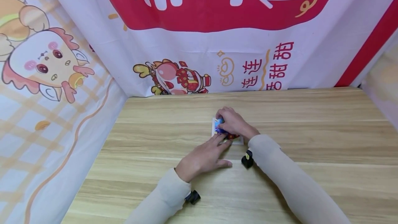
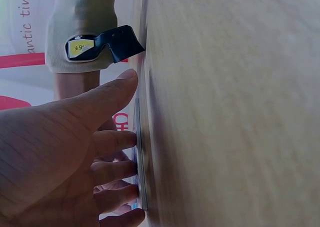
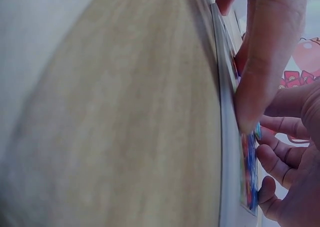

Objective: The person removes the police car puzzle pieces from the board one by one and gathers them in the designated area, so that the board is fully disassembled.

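Observation:
A small flat picture board [image 1: 213, 127], white-bordered like a jigsaw puzzle, lies on the table with a blue, purple and red picture. Bent over it from the right is my right hand [image 1: 233, 122]; its curled fingertips come down on the picture. In the right wrist view a small teal piece [image 3: 258, 132] stands slightly proud at those fingertips. My left hand [image 1: 205, 156] reaches in from the near left, its fairly straight fingers touching the board's near part and its thumb spread away. In the left wrist view these fingertips meet the board's thin edge [image 2: 140, 157].
The wood-grain table [image 1: 149, 130] extends around the board on all sides. A printed cloth [image 1: 199, 40] hangs behind it, with another patterned cloth [image 1: 62, 120] on the left. Both wrists carry small black cameras [image 1: 247, 160].

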Tool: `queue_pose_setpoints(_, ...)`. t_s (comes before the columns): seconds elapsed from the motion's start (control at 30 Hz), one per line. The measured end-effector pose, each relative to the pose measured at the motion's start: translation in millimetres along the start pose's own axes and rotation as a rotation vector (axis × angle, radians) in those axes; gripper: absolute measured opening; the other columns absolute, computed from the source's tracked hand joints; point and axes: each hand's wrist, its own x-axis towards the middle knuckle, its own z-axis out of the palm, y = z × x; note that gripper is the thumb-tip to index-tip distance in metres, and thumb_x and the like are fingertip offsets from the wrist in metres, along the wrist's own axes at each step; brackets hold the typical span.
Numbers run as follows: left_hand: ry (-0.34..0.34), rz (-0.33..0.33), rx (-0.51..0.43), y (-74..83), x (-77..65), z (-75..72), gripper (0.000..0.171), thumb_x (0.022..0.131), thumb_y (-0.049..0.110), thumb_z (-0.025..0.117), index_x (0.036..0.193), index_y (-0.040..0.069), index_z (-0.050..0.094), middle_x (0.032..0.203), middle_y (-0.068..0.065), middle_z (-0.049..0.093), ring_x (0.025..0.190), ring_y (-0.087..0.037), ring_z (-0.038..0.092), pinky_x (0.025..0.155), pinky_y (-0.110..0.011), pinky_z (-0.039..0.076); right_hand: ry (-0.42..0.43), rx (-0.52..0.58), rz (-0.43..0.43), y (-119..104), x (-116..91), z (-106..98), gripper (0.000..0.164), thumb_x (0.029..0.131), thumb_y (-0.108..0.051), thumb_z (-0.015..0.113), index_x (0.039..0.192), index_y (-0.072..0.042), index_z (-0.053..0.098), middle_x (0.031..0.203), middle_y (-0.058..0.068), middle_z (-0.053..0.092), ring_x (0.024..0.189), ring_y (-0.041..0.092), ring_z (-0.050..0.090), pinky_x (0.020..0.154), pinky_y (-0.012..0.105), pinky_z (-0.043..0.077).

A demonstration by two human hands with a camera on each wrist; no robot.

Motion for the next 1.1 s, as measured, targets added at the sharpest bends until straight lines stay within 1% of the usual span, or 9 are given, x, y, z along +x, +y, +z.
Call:
queue_pose_setpoints(0.23, -0.003, -0.003, -0.005, 0.6, 0.1, 0.7, 0.079, 0.094, 0.059, 0.054, 0.156, 0.018, 0.028, 0.167, -0.006, 0.011, 0.153, -0.025, 0.012, 0.122, -0.041, 0.026, 0.01, 0.021, -0.009, 2.9, -1.0, 0.7, 0.023, 0.088, -0.014, 0.072, 0.11, -0.016, 0.064, 0.109, 0.004, 0.057, 0.104, 0.021, 0.051, 0.093, 0.038, 0.047)
queue_pose_setpoints(0.43, -0.004, -0.005, -0.002, 1.2, 0.2, 0.1, 0.078, 0.093, 0.059, 0.054, 0.156, 0.019, 0.028, 0.167, -0.006, 0.011, 0.153, -0.026, 0.013, 0.121, -0.041, 0.027, 0.014, 0.047, -0.022, 3.4, -2.9, -1.4, 0.024, 0.089, -0.015, 0.072, 0.111, -0.018, 0.063, 0.112, 0.006, 0.058, 0.108, 0.024, 0.052, 0.095, 0.041, 0.047)
queue_pose_setpoints(0.7, -0.003, -0.001, 0.004, 2.2, -0.6, -1.1, 0.079, 0.094, 0.057, 0.055, 0.156, 0.018, 0.028, 0.167, -0.007, 0.011, 0.153, -0.027, 0.012, 0.121, -0.042, 0.027, 0.033, 0.079, -0.056, 3.7, -5.3, -2.6, 0.025, 0.087, -0.012, 0.072, 0.11, -0.016, 0.063, 0.112, 0.008, 0.059, 0.108, 0.026, 0.054, 0.095, 0.043, 0.047)
queue_pose_setpoints(0.9, 0.002, -0.001, 0.01, 1.6, -0.4, -0.1, 0.079, 0.093, 0.059, 0.054, 0.156, 0.019, 0.029, 0.166, -0.007, 0.013, 0.153, -0.027, 0.014, 0.121, -0.041, 0.027, 0.031, 0.132, -0.033, 4.1, -5.1, -1.6, 0.024, 0.088, -0.007, 0.069, 0.109, -0.016, 0.063, 0.109, 0.006, 0.058, 0.1, 0.023, 0.056, 0.09, 0.039, 0.05)
queue_pose_setpoints(1.1, -0.002, 0.0, 0.007, 2.2, -0.5, -0.4, 0.079, 0.094, 0.058, 0.055, 0.156, 0.018, 0.028, 0.166, -0.007, 0.012, 0.153, -0.027, 0.013, 0.121, -0.041, 0.026, 0.048, 0.194, -0.022, 2.4, -5.7, -2.3, 0.023, 0.088, -0.001, 0.065, 0.107, -0.013, 0.062, 0.107, 0.007, 0.058, 0.097, 0.022, 0.057, 0.088, 0.038, 0.05)
